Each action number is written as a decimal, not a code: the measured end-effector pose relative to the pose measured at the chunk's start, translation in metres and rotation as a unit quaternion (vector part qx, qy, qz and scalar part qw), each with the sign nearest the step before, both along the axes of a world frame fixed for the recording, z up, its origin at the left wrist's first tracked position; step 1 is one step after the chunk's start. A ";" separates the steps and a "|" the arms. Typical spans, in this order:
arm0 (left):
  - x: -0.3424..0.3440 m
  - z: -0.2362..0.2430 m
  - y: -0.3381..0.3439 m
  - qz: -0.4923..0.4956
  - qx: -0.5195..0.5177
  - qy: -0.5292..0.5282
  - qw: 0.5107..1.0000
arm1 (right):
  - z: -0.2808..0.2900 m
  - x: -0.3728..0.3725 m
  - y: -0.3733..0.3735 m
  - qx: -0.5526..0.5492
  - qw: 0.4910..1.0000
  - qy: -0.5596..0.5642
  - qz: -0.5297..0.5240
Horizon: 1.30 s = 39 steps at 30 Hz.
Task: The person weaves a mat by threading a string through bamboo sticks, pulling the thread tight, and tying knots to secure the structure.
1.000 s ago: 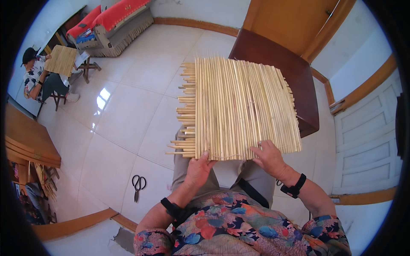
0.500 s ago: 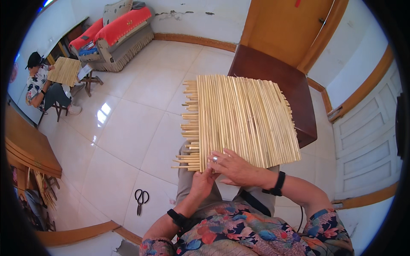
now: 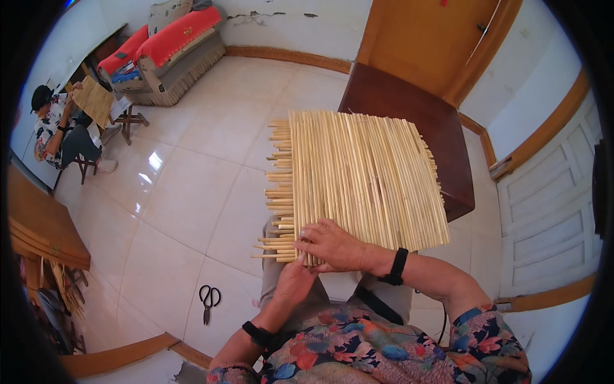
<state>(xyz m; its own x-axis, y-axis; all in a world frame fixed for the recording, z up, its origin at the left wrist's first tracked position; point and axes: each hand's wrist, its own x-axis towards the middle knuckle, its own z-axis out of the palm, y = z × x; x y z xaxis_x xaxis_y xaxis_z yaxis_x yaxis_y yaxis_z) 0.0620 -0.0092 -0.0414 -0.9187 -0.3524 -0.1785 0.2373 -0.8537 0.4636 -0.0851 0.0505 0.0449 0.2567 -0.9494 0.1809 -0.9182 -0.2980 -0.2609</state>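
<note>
A mat of pale straw-coloured stalks (image 3: 364,179) lies across my lap and over the near part of a dark red-brown table. Most of its stalks run away from me, while crosswise stalk ends (image 3: 278,192) stick out unevenly along its left side. At the near left corner, my left hand (image 3: 296,280) pinches the mat's edge, its fingers partly hidden under the stalks. My right hand (image 3: 336,248) lies over the same corner, fingertips pressed on the outer stalks and close to the left thumb. Each wrist wears a black band.
Black-handled scissors (image 3: 208,303) lie on the tiled floor to my left. The dark table (image 3: 448,147) stands beyond the mat, by a wooden door. Far left, another person (image 3: 61,131) sits holding a similar mat (image 3: 93,102) near a red-covered sofa (image 3: 173,41).
My right hand has shifted left to the mat's corner stalks, and my left hand moved slightly left. The other person's mat is now tilted more upright.
</note>
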 end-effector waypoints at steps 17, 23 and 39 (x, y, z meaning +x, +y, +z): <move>-0.004 -0.013 0.001 0.042 -0.052 -0.096 0.993 | -0.011 -0.004 0.007 -0.012 0.999 -0.039 -0.034; -0.003 0.002 0.002 0.049 -0.058 -0.090 0.993 | 0.002 -0.027 0.040 -0.051 0.967 -0.125 -0.217; -0.001 0.003 -0.002 0.039 -0.044 -0.094 0.994 | 0.005 -0.003 0.039 0.114 0.928 -0.252 -0.249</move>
<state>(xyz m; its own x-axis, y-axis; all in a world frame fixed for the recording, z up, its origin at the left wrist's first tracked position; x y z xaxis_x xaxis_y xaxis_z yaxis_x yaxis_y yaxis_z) 0.0611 -0.0108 -0.0386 -0.8409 -0.4434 -0.3103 0.2031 -0.7900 0.5784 -0.0882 0.0895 0.0495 -0.2872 -0.9558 -0.0623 -0.6707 0.2472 -0.6994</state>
